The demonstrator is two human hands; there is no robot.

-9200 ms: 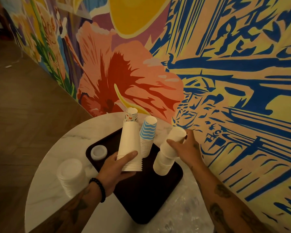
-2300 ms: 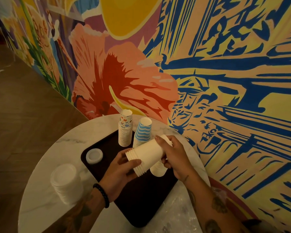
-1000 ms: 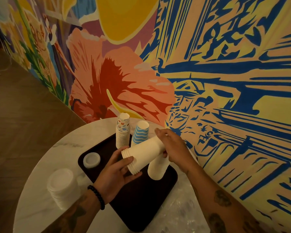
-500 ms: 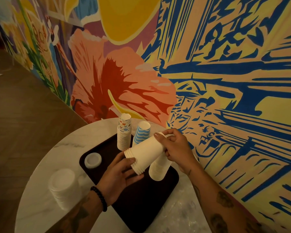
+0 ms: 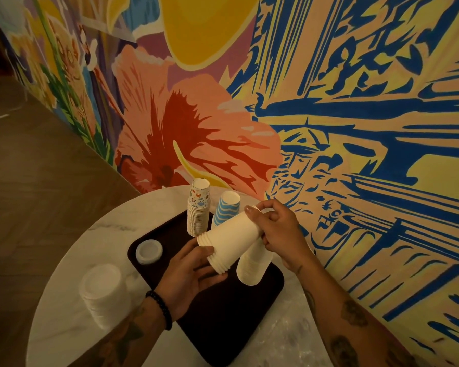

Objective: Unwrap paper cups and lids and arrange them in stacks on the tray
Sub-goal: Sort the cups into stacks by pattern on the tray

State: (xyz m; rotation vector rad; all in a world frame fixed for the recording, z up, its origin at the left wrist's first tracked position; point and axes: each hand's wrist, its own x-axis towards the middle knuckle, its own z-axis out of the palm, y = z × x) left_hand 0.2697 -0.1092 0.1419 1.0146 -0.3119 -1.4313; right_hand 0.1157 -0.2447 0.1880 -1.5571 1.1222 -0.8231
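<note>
White nested paper cups (image 5: 231, 239) hang tilted over the dark brown tray's (image 5: 223, 327) middle; left grip (image 5: 188, 276) holds the rim end, right grip (image 5: 278, 231) pinches the base, likely to free one.

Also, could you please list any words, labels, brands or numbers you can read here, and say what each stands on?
None can be read.
The patterned cup stack carries small coloured prints, too small to tell as text.
The white cups, striped stack, lids and mural show no lettering.
</note>
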